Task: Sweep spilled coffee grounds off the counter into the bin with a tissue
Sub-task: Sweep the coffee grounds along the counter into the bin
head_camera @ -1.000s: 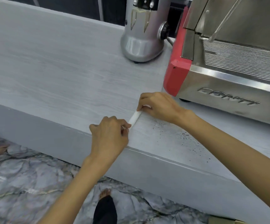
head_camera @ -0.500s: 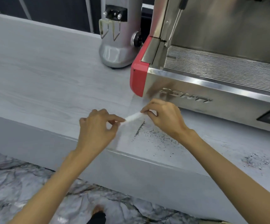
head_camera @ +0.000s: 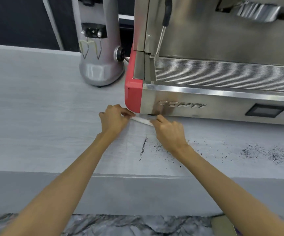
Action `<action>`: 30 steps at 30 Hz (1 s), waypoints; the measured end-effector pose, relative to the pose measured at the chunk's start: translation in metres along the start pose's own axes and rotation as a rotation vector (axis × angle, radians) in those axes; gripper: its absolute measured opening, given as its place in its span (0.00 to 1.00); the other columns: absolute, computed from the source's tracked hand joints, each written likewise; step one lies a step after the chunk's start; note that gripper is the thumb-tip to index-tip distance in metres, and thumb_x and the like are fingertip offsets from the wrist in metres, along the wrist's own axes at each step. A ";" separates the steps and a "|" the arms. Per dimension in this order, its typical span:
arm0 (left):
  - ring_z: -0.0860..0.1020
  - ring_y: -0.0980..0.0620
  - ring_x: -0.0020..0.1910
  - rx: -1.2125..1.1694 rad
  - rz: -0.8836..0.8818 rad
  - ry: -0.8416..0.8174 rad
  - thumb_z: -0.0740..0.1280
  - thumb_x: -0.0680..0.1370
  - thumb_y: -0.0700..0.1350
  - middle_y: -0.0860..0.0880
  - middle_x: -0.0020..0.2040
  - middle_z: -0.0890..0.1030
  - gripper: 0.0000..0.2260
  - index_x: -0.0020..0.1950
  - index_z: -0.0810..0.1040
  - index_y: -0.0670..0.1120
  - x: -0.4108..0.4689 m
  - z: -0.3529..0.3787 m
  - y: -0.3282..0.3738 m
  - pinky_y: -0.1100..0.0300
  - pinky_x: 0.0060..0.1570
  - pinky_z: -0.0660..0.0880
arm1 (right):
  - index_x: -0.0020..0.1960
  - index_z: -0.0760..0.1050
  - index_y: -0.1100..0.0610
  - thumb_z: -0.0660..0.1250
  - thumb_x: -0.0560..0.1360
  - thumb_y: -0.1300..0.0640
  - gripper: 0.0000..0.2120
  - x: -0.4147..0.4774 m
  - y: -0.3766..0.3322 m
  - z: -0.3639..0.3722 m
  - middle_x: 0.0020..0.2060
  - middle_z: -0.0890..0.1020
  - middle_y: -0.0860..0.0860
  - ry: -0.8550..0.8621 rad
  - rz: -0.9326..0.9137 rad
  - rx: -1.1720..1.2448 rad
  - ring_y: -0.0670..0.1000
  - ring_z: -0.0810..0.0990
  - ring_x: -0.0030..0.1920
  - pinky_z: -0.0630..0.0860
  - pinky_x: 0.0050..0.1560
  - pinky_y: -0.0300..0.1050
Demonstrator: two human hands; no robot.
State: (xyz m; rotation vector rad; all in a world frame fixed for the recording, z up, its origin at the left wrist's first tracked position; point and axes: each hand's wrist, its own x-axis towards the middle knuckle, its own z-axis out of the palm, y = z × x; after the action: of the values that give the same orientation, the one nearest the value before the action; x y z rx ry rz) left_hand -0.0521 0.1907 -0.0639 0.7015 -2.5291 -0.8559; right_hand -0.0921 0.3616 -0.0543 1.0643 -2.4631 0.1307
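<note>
Left grip [head_camera: 114,120], right grip [head_camera: 169,132] pinch tissue [head_camera: 142,120]; machine [head_camera: 223,99]: CONTI.

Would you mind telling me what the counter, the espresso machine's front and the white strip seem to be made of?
The counter looks like matte grey wood-grain laminate. The espresso machine front is brushed stainless steel with a glossy red corner, maybe plastic. The tissue seems thin white paper, pinched by left hand and right hand.
</note>
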 end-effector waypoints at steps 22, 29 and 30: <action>0.70 0.51 0.45 -0.005 0.226 -0.196 0.65 0.75 0.44 0.53 0.40 0.75 0.10 0.48 0.82 0.57 -0.028 -0.018 -0.001 0.52 0.48 0.63 | 0.52 0.82 0.50 0.64 0.77 0.56 0.09 -0.009 0.012 -0.004 0.45 0.82 0.50 -0.115 0.331 0.311 0.56 0.80 0.41 0.74 0.35 0.46; 0.71 0.48 0.49 0.117 0.307 -0.206 0.62 0.75 0.37 0.53 0.39 0.69 0.13 0.49 0.83 0.52 -0.041 0.001 0.005 0.56 0.44 0.57 | 0.51 0.82 0.52 0.63 0.77 0.57 0.09 -0.028 0.012 0.007 0.46 0.82 0.51 -0.132 0.401 0.284 0.58 0.81 0.41 0.71 0.36 0.44; 0.70 0.49 0.47 0.131 0.336 -0.226 0.62 0.75 0.38 0.54 0.38 0.69 0.13 0.49 0.82 0.52 -0.047 0.000 0.004 0.56 0.44 0.57 | 0.50 0.82 0.52 0.64 0.77 0.57 0.08 -0.034 0.014 0.004 0.45 0.82 0.50 -0.135 0.388 0.298 0.57 0.80 0.39 0.70 0.35 0.43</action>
State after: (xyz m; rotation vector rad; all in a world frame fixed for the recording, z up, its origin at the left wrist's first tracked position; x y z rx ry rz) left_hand -0.0161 0.2197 -0.0702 0.2100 -2.8129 -0.6887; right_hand -0.0833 0.3928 -0.0715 0.7086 -2.8102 0.5787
